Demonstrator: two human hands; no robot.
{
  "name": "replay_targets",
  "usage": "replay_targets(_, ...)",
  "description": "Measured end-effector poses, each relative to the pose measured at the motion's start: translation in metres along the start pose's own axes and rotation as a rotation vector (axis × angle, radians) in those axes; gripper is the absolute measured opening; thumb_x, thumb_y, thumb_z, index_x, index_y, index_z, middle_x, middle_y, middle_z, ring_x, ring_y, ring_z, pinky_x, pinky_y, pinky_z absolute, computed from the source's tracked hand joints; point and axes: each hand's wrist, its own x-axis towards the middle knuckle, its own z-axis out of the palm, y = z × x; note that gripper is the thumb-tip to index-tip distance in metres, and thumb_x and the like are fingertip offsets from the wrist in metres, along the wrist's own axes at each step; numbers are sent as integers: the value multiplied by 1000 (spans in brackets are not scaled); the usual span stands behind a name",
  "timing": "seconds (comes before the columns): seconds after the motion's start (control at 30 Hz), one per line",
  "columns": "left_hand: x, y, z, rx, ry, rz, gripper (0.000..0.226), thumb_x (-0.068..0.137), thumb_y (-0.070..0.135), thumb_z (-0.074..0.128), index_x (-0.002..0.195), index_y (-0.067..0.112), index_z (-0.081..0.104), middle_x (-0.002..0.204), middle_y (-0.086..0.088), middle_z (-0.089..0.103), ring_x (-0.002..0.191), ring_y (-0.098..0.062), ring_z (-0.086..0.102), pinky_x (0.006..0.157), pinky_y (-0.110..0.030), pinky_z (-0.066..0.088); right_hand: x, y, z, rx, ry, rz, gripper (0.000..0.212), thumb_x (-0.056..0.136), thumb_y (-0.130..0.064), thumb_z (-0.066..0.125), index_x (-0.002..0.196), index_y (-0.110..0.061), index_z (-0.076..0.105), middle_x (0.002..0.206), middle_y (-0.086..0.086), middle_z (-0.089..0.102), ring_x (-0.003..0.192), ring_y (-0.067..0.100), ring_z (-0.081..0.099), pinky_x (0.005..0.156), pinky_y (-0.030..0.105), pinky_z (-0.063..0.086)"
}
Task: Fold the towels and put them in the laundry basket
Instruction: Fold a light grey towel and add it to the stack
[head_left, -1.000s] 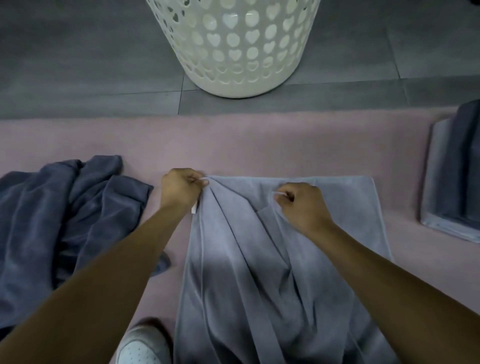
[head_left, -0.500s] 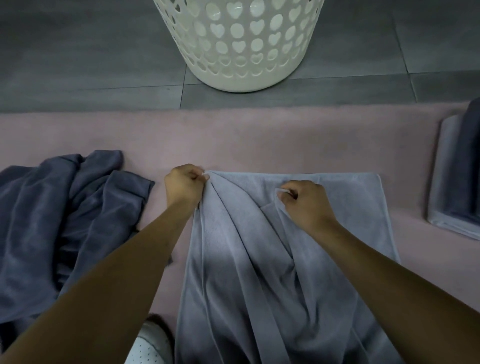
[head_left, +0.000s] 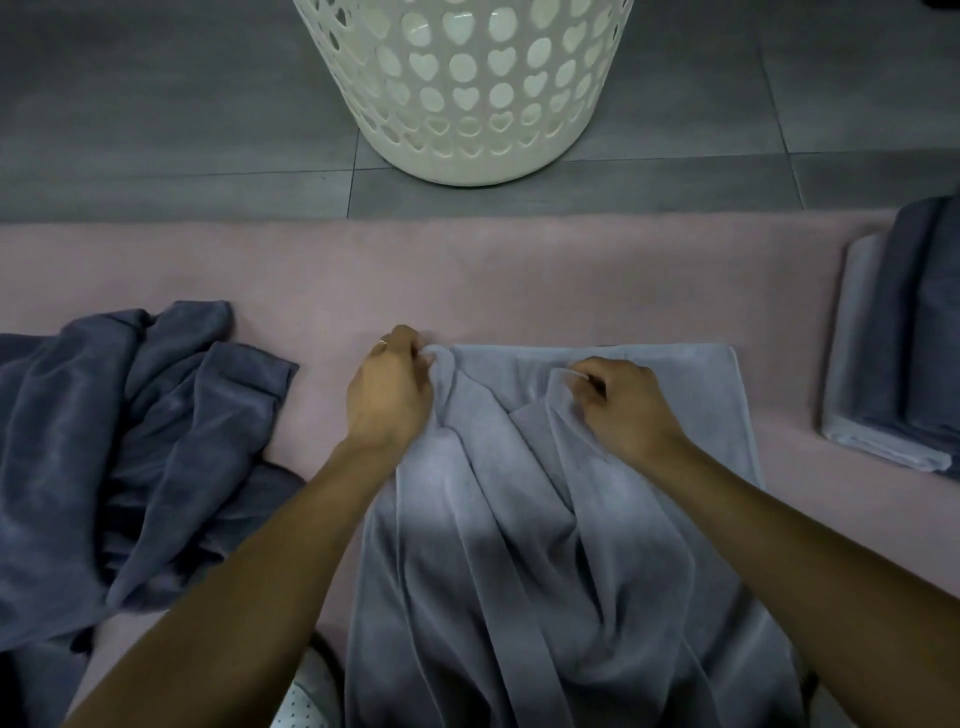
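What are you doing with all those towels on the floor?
A person is folding towels. Both hands pinch the far edge of a light grey towel spread on the pink rug: the left hand at its corner, the right hand near the middle. A crumpled dark towel waits at left, folded ones sit at right, and the white laundry basket stands ahead.

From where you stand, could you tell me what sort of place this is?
Probably a room at home used for laundry: a white laundry basket stands on a grey tiled floor, and towels lie on a pink carpet, some in a folded stack.
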Motion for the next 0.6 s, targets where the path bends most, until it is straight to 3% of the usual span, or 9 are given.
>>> replay_targets(0.03, -9, 8, 2, -46, -7, 59, 4, 95, 11, 50, 94, 9, 53, 81, -2, 57, 72, -26, 55, 61, -30, 39, -3, 5, -8, 15, 23, -4, 28, 97, -13, 51, 72, -4, 57, 62, 5, 56, 55, 14, 48, 58, 26, 44)
replay_targets(0.13, -26, 40, 14, -160, -41, 186, 4, 92, 10, 55, 89, 10, 53, 70, 4, 53, 62, -21, 51, 58, -26, 36, -14, 25, -32, 12, 124, 33, 23, 97, -16, 55, 73, -16, 59, 68, -5, 61, 59, 8, 53, 58, 11, 40)
replay_targets(0.23, -33, 74, 30, -202, -94, 218, 7, 91, 11, 57, 85, 12, 54, 67, 2, 56, 60, -18, 51, 56, -27, 38, -20, 52, -56, -12, 214, 130, 20, 93, -18, 61, 76, -9, 66, 74, 6, 69, 66, 17, 61, 65, 23, 45)
replay_targets(0.4, -47, 121, 49, -352, -181, 237, 11, 90, 7, 59, 82, 14, 56, 66, -5, 62, 64, -15, 55, 57, -21, 43, -16, 85, -82, -96, 300, 208, 13, 88, -21, 67, 84, -10, 72, 86, 9, 73, 83, 25, 67, 74, 26, 47)
replay_targets(0.5, -52, 136, 56, -397, -196, 243, 9, 90, 11, 62, 83, 15, 58, 68, 0, 63, 69, -10, 57, 60, -18, 45, -7, 95, -85, -45, 319, 261, 16, 87, -21, 68, 72, -16, 66, 81, 9, 72, 80, 26, 67, 75, 29, 52)
replay_targets(0.6, -54, 140, 62, -414, -191, 234, 11, 88, 13, 65, 82, 18, 58, 69, 10, 61, 72, -3, 59, 60, -11, 45, 5, 99, -83, -16, 328, 299, 13, 87, -24, 67, 75, -20, 68, 84, 8, 73, 80, 22, 67, 77, 29, 53)
